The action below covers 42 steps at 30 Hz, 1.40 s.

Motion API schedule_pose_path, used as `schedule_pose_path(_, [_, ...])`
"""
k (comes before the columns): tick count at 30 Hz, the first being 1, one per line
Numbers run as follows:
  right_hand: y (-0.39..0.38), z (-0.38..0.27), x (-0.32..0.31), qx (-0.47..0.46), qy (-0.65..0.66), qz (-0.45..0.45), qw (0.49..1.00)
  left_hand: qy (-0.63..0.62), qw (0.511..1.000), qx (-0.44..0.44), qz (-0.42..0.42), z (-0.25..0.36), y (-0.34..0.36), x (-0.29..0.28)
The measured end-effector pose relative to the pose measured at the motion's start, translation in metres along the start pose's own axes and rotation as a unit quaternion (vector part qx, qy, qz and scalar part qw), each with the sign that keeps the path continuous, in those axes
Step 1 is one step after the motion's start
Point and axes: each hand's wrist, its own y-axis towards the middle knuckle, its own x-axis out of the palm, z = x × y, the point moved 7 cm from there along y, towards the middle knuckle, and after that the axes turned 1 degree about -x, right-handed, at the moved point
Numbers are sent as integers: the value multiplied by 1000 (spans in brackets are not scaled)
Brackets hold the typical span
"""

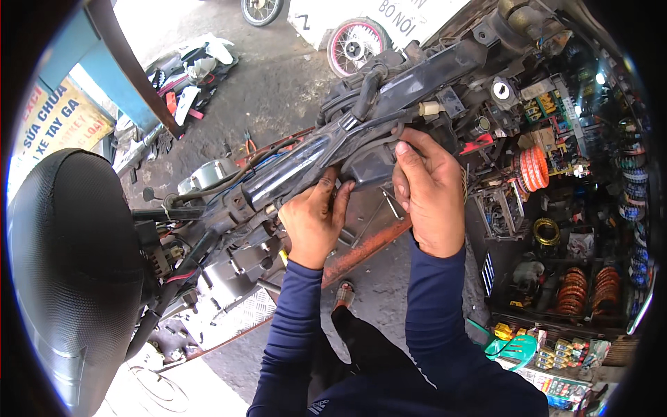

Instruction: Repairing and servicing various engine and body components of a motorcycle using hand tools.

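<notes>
A stripped motorbike frame (292,170) with a dark metal tube runs diagonally in front of me, from the lower left to the upper right. My left hand (310,217) is closed at the tube's near side, its thumb and fingers on the edge of a black plastic part (372,169). My right hand (432,191) pinches thumb against index finger beside the same part, at the end of a black cable (372,144); the exact grip is partly hidden. Near the right fingertips is a pale connector (429,108).
A black seat (76,278) fills the left side. Under the frame lies a rusty red-orange bench edge (361,249). Shelves of parts with orange coils (533,169) stand at the right, and a green basket (513,349) lower right. Body panels (191,76) and a pink-rimmed wheel (358,47) lie beyond.
</notes>
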Motion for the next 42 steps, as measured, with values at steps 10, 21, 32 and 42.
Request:
schedule_pose_path(10, [7, 12, 9, 18, 79, 31, 996, -28, 1000, -7, 3, 0, 3, -4])
schedule_pose_path(21, [14, 12, -5, -49, 43, 10, 998, -5, 1000, 21, 3, -1, 2, -1])
schedule_pose_path(32, [24, -42, -10, -244, -392, 63, 885, -10, 1000, -2, -9, -3, 2, -1])
schedule_pose_path(42, [-21, -7, -15, -100, -252, 11, 962, -26, 999, 15, 12, -3, 0, -4])
